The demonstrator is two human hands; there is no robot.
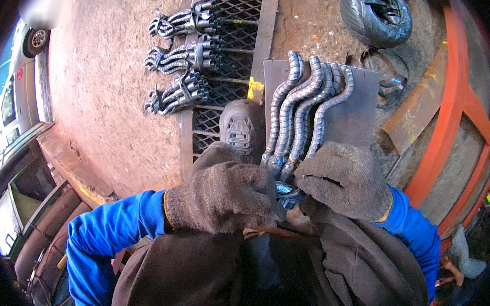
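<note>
A cluster of curved, segmented metal pipes (302, 109) lies on a flat grey metal plate (363, 93) in front of me. The pipes' lower ends come together between my hands, beside a shiny metal part (288, 194) that is partly covered. My left hand (228, 197), in a worn brown knit glove, is closed just left of those ends; whatever it holds is hidden. On the other side my right hand (344, 181), gloved alike, curls its fingers over the lower end of the rightmost pipe. Its grip is hidden too.
Three tied bundles of similar pipes (183, 54) rest at the left edge of a floor grate (237, 12). My shoe (241, 127) stands on the grate. A black tyre (376, 18) lies at the far right, near an orange metal frame (447, 109). A vehicle (19, 88) is at far left.
</note>
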